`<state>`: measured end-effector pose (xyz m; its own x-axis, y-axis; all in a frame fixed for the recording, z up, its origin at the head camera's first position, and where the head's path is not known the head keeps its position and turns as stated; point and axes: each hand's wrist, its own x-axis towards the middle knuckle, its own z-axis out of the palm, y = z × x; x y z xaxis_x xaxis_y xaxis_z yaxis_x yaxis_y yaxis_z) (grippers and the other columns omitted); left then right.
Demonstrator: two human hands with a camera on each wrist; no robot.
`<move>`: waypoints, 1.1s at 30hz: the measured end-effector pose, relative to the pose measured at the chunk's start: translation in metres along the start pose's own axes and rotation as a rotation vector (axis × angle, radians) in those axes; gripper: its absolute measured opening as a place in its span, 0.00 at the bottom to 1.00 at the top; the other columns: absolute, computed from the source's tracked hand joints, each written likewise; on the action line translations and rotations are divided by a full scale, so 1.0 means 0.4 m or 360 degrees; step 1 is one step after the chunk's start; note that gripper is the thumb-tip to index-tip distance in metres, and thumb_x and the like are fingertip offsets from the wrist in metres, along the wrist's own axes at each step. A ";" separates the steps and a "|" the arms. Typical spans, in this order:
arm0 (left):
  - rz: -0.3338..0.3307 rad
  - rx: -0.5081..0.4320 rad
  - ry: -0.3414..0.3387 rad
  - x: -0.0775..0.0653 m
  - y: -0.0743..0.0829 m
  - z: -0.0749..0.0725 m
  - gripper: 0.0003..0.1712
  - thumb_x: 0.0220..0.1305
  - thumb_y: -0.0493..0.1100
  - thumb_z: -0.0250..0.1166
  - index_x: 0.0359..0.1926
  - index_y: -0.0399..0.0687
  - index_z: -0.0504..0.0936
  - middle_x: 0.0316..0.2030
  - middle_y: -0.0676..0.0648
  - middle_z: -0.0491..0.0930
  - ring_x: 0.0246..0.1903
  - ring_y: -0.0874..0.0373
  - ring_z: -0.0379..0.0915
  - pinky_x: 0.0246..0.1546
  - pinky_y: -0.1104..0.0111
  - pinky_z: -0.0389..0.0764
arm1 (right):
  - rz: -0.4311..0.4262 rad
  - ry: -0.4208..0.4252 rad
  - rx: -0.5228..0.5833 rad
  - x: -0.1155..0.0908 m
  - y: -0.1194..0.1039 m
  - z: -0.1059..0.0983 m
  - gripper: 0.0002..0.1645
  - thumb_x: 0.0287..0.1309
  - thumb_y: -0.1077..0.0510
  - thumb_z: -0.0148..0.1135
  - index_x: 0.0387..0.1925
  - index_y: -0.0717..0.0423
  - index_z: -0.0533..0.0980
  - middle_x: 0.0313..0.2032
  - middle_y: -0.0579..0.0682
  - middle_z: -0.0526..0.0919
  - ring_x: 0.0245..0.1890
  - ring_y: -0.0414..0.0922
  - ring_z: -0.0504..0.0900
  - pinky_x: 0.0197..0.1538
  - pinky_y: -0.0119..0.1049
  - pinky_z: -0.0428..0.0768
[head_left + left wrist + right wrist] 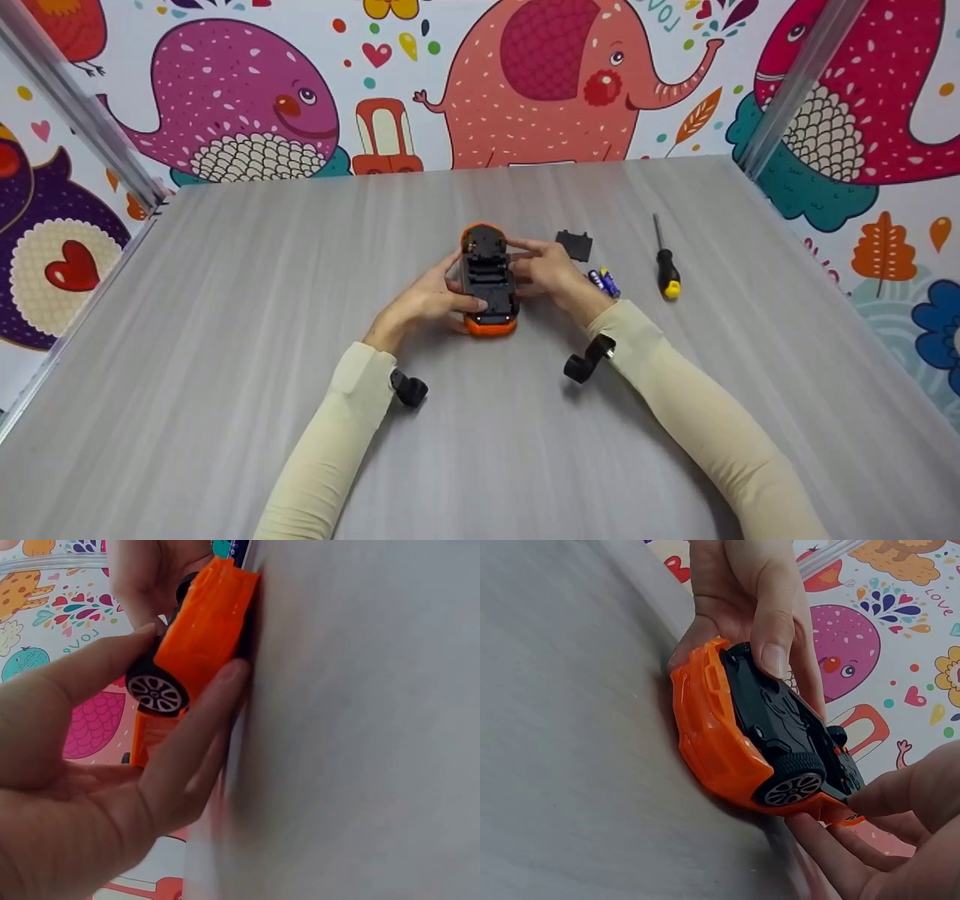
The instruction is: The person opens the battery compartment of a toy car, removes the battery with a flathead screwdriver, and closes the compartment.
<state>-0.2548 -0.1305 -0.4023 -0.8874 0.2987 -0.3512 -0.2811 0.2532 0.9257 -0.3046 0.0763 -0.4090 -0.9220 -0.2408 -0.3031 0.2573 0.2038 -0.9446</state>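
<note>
An orange toy car lies upside down, its black underside facing up. An uncovered compartment with several dark slots shows in the middle of that underside. My left hand holds the car's left side, thumb on the underside and fingers along the orange body, as the left wrist view shows. On the other side, my right hand grips the car's edge, with its thumb near the rim of the underside and fingers below. A spoked wheel shows between the left thumb and fingers.
Right of the car lie a black battery cover and blue batteries beside my right wrist. Farther right is a screwdriver with a black and yellow handle. Printed panels stand behind the grey table.
</note>
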 end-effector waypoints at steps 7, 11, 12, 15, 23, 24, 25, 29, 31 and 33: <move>-0.0046 -0.0163 0.0012 0.001 -0.001 0.005 0.58 0.59 0.28 0.69 0.80 0.61 0.46 0.58 0.32 0.76 0.53 0.43 0.81 0.48 0.49 0.87 | 0.0025 -0.0036 -0.0127 0.007 -0.010 -0.010 0.33 0.67 0.67 0.54 0.71 0.46 0.69 0.63 0.59 0.78 0.54 0.52 0.84 0.44 0.40 0.90; -0.0047 -0.0155 0.0023 -0.001 0.000 0.006 0.59 0.58 0.28 0.70 0.80 0.62 0.45 0.58 0.33 0.75 0.53 0.43 0.81 0.48 0.48 0.87 | 0.0021 -0.0071 -0.0193 0.005 -0.023 -0.017 0.32 0.67 0.65 0.54 0.71 0.48 0.69 0.61 0.59 0.80 0.51 0.50 0.85 0.41 0.38 0.89; -0.0044 -0.0145 0.0029 -0.002 0.000 0.006 0.60 0.58 0.28 0.70 0.80 0.63 0.45 0.58 0.33 0.74 0.52 0.43 0.81 0.47 0.49 0.87 | 0.0020 -0.0083 -0.0194 0.005 -0.026 -0.018 0.32 0.67 0.66 0.54 0.71 0.49 0.69 0.61 0.59 0.80 0.51 0.49 0.85 0.41 0.37 0.89; -0.0036 -0.0118 0.0057 -0.003 0.001 0.006 0.59 0.58 0.29 0.71 0.80 0.62 0.45 0.56 0.34 0.73 0.49 0.45 0.82 0.45 0.51 0.88 | 0.0013 -0.0120 -0.0191 0.004 -0.032 -0.019 0.32 0.68 0.66 0.53 0.72 0.51 0.67 0.61 0.59 0.80 0.52 0.49 0.84 0.43 0.38 0.89; -0.0065 -0.0181 0.0090 0.001 -0.004 0.008 0.56 0.58 0.29 0.71 0.78 0.59 0.48 0.56 0.34 0.73 0.44 0.48 0.83 0.42 0.54 0.89 | 0.0008 -0.0193 -0.0216 -0.001 -0.037 -0.031 0.31 0.67 0.66 0.53 0.71 0.52 0.68 0.61 0.59 0.80 0.55 0.51 0.84 0.51 0.42 0.88; -0.0067 -0.0196 0.0091 0.002 -0.005 0.009 0.56 0.58 0.29 0.71 0.78 0.59 0.48 0.56 0.34 0.73 0.44 0.48 0.83 0.41 0.54 0.89 | 0.0001 -0.0196 -0.0231 -0.003 -0.040 -0.035 0.31 0.67 0.66 0.53 0.71 0.52 0.69 0.61 0.58 0.80 0.55 0.51 0.84 0.52 0.43 0.88; -0.0069 -0.0206 0.0094 0.003 -0.005 0.009 0.56 0.58 0.29 0.70 0.78 0.59 0.48 0.55 0.34 0.74 0.43 0.48 0.83 0.41 0.55 0.89 | -0.0012 -0.0201 -0.0256 -0.005 -0.044 -0.040 0.30 0.68 0.65 0.53 0.70 0.52 0.69 0.62 0.58 0.79 0.55 0.52 0.84 0.52 0.43 0.87; -0.0070 -0.0217 0.0100 0.005 -0.004 0.010 0.55 0.58 0.28 0.70 0.78 0.57 0.48 0.55 0.34 0.74 0.41 0.49 0.83 0.39 0.56 0.89 | -0.0072 -0.0221 -0.0353 -0.006 -0.063 -0.067 0.28 0.69 0.64 0.52 0.70 0.56 0.69 0.66 0.59 0.75 0.59 0.56 0.81 0.55 0.45 0.86; -0.0074 -0.0216 0.0103 0.005 -0.003 0.011 0.56 0.58 0.28 0.70 0.78 0.57 0.48 0.54 0.34 0.74 0.40 0.50 0.83 0.38 0.58 0.89 | -0.0101 -0.0223 -0.0410 -0.003 -0.071 -0.082 0.28 0.70 0.63 0.53 0.69 0.58 0.69 0.67 0.60 0.73 0.61 0.57 0.79 0.54 0.44 0.87; -0.0076 -0.0205 0.0105 0.004 -0.002 0.012 0.56 0.58 0.29 0.70 0.78 0.57 0.48 0.54 0.34 0.75 0.39 0.51 0.83 0.36 0.59 0.89 | -0.0116 -0.0201 -0.0457 0.001 -0.079 -0.097 0.27 0.70 0.62 0.54 0.69 0.58 0.70 0.67 0.61 0.73 0.63 0.57 0.78 0.52 0.40 0.88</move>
<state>-0.2542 -0.1259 -0.4044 -0.8927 0.2271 -0.3892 -0.3644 0.1443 0.9200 -0.3241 0.1066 -0.3744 -0.8872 -0.3770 -0.2660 0.0830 0.4368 -0.8957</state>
